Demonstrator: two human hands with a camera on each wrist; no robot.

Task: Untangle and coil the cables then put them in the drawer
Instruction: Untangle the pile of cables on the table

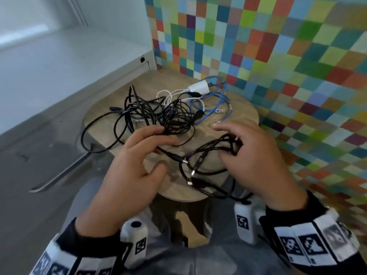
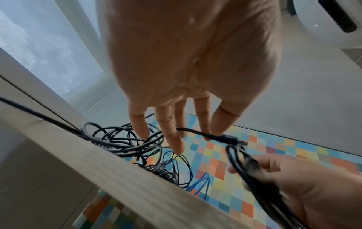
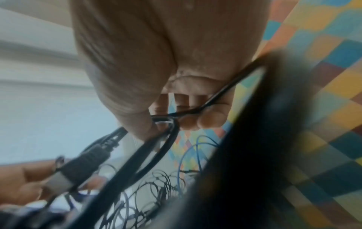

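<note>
my right hand grips a bundle of black cable loops over the near edge of the round wooden table. my left hand hangs with its fingers straight, pinching nothing, one black lead crossing its fingertips. the black tangle, white cable and blue cable lie on the tabletop.

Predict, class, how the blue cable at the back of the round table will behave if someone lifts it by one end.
Probably floppy: the blue cable lies in loose curves. It may drag neighbours along, since it overlaps the white cable and the black tangle. It looks thin, so likely light.
</note>
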